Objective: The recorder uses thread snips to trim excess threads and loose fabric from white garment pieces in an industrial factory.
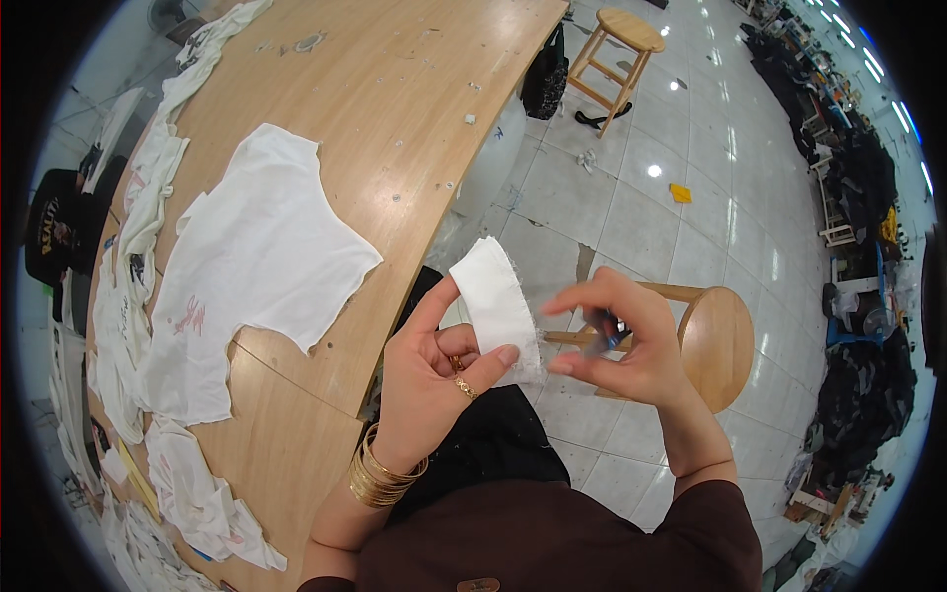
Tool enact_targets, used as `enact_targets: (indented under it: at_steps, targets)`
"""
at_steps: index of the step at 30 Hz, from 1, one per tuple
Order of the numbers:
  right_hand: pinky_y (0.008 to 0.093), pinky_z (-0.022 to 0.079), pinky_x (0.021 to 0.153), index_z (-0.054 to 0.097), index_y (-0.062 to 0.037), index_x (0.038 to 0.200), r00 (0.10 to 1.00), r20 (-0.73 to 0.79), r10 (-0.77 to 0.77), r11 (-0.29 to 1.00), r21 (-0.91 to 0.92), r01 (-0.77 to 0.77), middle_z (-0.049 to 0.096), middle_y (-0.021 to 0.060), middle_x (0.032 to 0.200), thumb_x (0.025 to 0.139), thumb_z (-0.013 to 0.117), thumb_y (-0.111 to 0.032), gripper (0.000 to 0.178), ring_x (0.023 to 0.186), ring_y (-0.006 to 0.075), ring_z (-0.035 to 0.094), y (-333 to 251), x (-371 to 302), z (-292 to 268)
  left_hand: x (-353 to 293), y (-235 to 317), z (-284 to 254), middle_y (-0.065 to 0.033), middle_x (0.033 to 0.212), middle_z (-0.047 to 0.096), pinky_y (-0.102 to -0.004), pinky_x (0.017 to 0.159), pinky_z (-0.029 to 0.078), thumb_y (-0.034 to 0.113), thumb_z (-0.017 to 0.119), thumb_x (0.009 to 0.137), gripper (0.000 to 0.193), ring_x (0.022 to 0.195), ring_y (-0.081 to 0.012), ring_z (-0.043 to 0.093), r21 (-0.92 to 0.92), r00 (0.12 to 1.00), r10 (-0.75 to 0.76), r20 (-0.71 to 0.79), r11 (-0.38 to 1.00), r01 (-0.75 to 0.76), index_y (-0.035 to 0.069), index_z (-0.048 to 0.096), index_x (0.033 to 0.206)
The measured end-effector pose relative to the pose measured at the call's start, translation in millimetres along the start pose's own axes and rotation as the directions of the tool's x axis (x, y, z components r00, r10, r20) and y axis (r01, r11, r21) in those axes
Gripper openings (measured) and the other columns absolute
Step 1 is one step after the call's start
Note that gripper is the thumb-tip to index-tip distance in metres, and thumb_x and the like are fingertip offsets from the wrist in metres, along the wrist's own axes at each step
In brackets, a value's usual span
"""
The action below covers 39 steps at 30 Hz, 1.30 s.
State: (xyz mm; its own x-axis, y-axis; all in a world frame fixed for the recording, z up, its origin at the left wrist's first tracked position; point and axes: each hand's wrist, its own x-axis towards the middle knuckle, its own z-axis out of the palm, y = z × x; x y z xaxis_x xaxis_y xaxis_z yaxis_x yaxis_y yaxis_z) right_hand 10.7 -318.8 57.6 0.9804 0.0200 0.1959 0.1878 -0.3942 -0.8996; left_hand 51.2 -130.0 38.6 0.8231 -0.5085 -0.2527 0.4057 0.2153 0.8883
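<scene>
My left hand, with gold bangles at the wrist and rings on its fingers, pinches a folded strip of white fabric. The thumb lies over the strip's lower end and the other fingers are behind it. Frayed threads run down the strip's right edge. Just right of that edge is my right hand, holding a small dark and blue tool that looks like thread snips. The tool is blurred and partly hidden by the fingers. My right thumb and index finger stand apart, close to the frayed edge but not on the fabric.
On the wooden table at left lies a flat white garment piece. More white fabric pieces line the table's far left side. A wooden stool stands near my right arm, another stool farther off. Dark piles line the right wall.
</scene>
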Motion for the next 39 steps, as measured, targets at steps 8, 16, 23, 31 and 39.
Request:
enact_targets:
  at_steps: [8, 16, 23, 31, 39]
  targets:
    - [0.0256, 0.030, 0.045, 0.065, -0.0120, 0.081, 0.951, 0.105, -0.292, 0.898, -0.313, 0.311, 0.049, 0.0001, 0.059, 0.061, 0.073, -0.001, 0.024, 0.049, 0.0129, 0.044, 11, -1, 6, 0, -1, 3, -0.0117, 0.092, 0.064, -0.0211, 0.073, 0.048, -0.007, 0.061, 0.079, 0.068, 0.083, -0.0097, 0.061, 0.042, 1.000, 0.014, 0.011, 0.999, -0.015, -0.006, 0.024, 0.135]
    - [0.0271, 0.040, 0.051, 0.053, -0.0085, 0.089, 0.979, 0.128, -0.158, 0.940, -0.283, 0.188, 0.054, 0.0024, 0.068, 0.057, 0.055, 0.011, 0.037, 0.056, 0.0188, 0.054, 13, -8, 10, 0, -5, 2, -0.0115, 0.092, 0.064, -0.0208, 0.072, 0.047, -0.006, 0.061, 0.079, 0.069, 0.081, -0.0096, 0.060, 0.055, 1.000, 0.025, 0.010, 0.998, -0.026, -0.005, 0.022, 0.136]
    - [0.0270, 0.042, 0.053, 0.053, -0.0048, 0.085, 1.000, -0.013, -0.001, 0.991, -0.136, -0.001, 0.057, 0.0054, 0.069, 0.066, 0.056, 0.009, 0.024, 0.059, 0.0209, 0.056, 14, -9, -3, -2, -4, 2, -0.0116, 0.093, 0.064, -0.0205, 0.073, 0.047, -0.007, 0.061, 0.078, 0.070, 0.083, -0.0099, 0.060, 0.038, 0.999, 0.035, -0.009, 0.999, -0.035, -0.003, 0.023, 0.137]
    - [0.0172, 0.034, 0.057, 0.062, -0.0050, 0.088, 0.957, -0.065, 0.284, 0.958, -0.016, -0.286, 0.052, -0.0043, 0.066, 0.082, 0.062, -0.009, 0.007, 0.063, 0.0030, 0.045, 5, -3, 6, -3, -3, 2, -0.0116, 0.097, 0.064, -0.0219, 0.076, 0.047, -0.008, 0.061, 0.078, 0.071, 0.090, -0.0120, 0.060, 0.075, 0.997, 0.067, 0.037, 0.995, -0.070, -0.002, 0.022, 0.137]
    - [0.0169, 0.033, 0.058, 0.060, -0.0011, 0.086, 0.914, 0.089, 0.397, 0.869, 0.284, -0.405, 0.053, -0.0044, 0.071, 0.080, 0.065, -0.009, 0.011, 0.063, 0.0011, 0.043, 7, 0, 16, -3, -11, 3, -0.0122, 0.098, 0.064, -0.0224, 0.076, 0.048, -0.006, 0.060, 0.080, 0.068, 0.089, -0.0112, 0.060, 0.004, 0.997, 0.022, 0.079, 1.000, -0.022, -0.002, 0.022, 0.137]
